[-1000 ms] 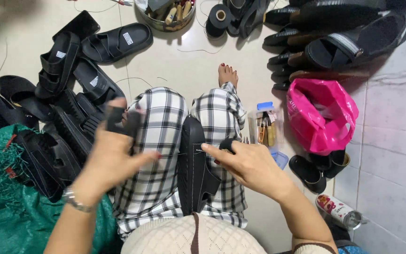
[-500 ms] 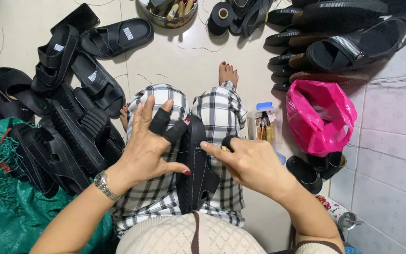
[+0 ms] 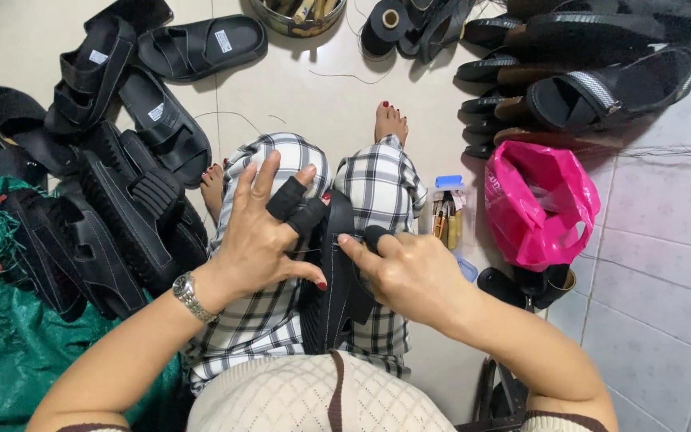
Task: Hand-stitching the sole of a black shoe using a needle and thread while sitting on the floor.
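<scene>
**Hand-stitching a black sandal on the lap**

The black sandal [image 3: 336, 276] is lying lengthwise between the knees, on the checked trousers [image 3: 377, 188], its edge turned up toward the camera; pale stitching is showing along that edge. The left hand [image 3: 261, 240] is pressing on the sandal from the left, fingers half spread, two of them wearing black fabric guards, thumb braced low; the right hand [image 3: 405, 276] is closing thumb and forefinger in a pinch at the stitch line, apparently on a needle or thread, though it is too fine to tell; a thin thread seems to be running across between the hands. Doing this well is likely depending on keeping the sole steady against the thigh and pulling the thread taut and even. The sandal looks thick, matte and rubbery; the trousers soft and woven. Around it, more black sandals [image 3: 133, 212] are heaping on the tiled floor [image 3: 665, 240]; a crinkled pink plastic bag [image 3: 537, 204] is sitting to the right; green netting [image 3: 1, 352] is bunching at the left.
</scene>
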